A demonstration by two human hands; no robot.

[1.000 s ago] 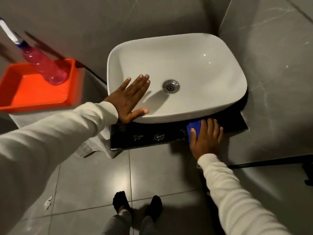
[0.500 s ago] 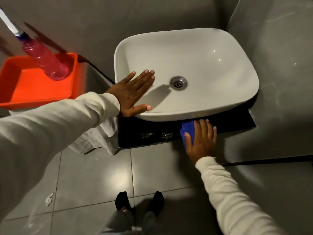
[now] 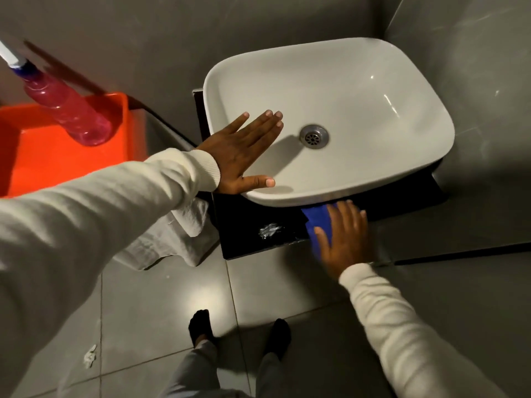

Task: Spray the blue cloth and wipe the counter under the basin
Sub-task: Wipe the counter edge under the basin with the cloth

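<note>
A white basin (image 3: 359, 90) sits on a black counter (image 3: 244, 216). My left hand (image 3: 244, 152) lies flat with fingers spread on the basin's left rim, holding nothing. My right hand (image 3: 342, 237) presses the blue cloth (image 3: 317, 218) onto the counter's front strip, just below the basin's front edge. Most of the cloth is hidden under that hand. A wet shiny smear (image 3: 270, 229) shows on the counter to the left of the cloth. The pink spray bottle (image 3: 69, 110) stands tilted in an orange tub (image 3: 43, 159) at the far left.
A white towel (image 3: 172, 237) hangs off the counter's left side. Grey tiled walls close in behind and to the right of the basin. The grey tiled floor lies below, with my two feet in dark socks (image 3: 201, 326) and a scrap of paper (image 3: 90, 359).
My right hand has slid the blue cloth leftward along the counter's front strip and toward its front edge. My left hand stays flat on the basin rim. The view has shifted.
</note>
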